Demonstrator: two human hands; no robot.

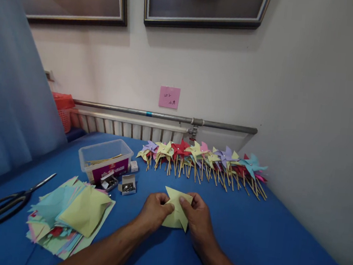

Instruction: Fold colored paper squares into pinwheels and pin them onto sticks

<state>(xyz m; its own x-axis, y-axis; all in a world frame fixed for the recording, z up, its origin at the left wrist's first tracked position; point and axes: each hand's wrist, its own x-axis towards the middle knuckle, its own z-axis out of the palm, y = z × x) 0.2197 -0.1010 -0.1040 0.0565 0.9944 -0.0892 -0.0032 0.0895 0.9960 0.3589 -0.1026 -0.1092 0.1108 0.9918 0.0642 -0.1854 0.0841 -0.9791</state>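
Yellow paper (pixel 177 211), slit & partly folded w/ pointed corners sticking out, is up just above the near-mid part of the blue desk (pixel 266 240), btwn both hands. L hand (pixel 154 210) pinches its left side, thumb on top; R hand (pixel 198 216) grips the right side, thumb pressed on the face nr the upper edge. Fingers behind the paper mostly hidden.

Left of the L hand: messy paper pile (pixel 69 218), mixed colors (blue, pink, yellow etc.), w/ a yellow sheet (pixel 84 211) on top. Black-handled scissors (pixel 11 207) lie just left of it, blades pointing away, up-right.

Behind the pile: clear plastic tub (pixel 111 169) w/ purple label, thin sticks (pixel 105 161) inside. By its front, 2 small open boxes, left one (pixel 109 182) & right one (pixel 128 185), w/ small metal bits; a small white box (pixel 134 167) sits at the tub's right side.

Far side of desk, approx center to right: long row of pinwheels (pixel 199 152) on sticks, multicolor, overlapping, sticks toward the person.

Beyond: radiator (pixel 126 127), metal pipe (pixel 165 117), pink note (pixel 169 97) on wall. Blue curtain (pixel 7 79) far left.
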